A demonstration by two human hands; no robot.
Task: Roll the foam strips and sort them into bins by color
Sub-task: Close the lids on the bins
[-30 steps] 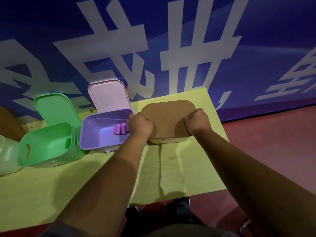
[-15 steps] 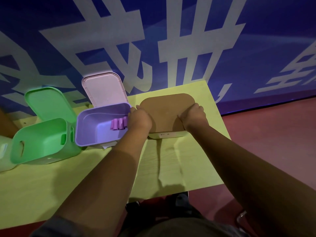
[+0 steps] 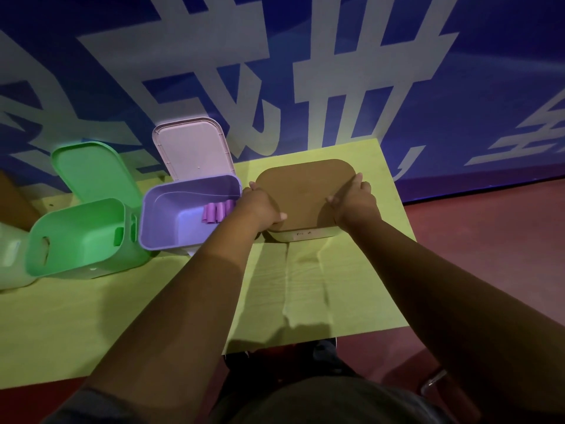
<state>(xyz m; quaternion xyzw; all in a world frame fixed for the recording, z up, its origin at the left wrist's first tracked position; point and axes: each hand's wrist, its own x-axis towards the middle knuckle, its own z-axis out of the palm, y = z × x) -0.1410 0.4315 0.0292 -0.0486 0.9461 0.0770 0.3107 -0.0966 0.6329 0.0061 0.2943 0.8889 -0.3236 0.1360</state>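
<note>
A closed bin with a flat brown lid stands on the yellow table. My left hand grips the lid's left edge and my right hand grips its right edge. Left of it the purple bin stands open, its pink lid leaning back. Several rolled purple foam strips lie inside, against its right wall. Further left an open green bin tilts toward me, with its green lid up. What is inside the brown-lidded bin is hidden.
A pale green container sits at the far left edge. A blue wall with large white characters rises right behind the table. Red floor lies to the right, and a chair part shows low right.
My fingers have shifted along the brown lid's two edges, the right hand reaching further back. The view has drifted slightly; the bins stay in place.
</note>
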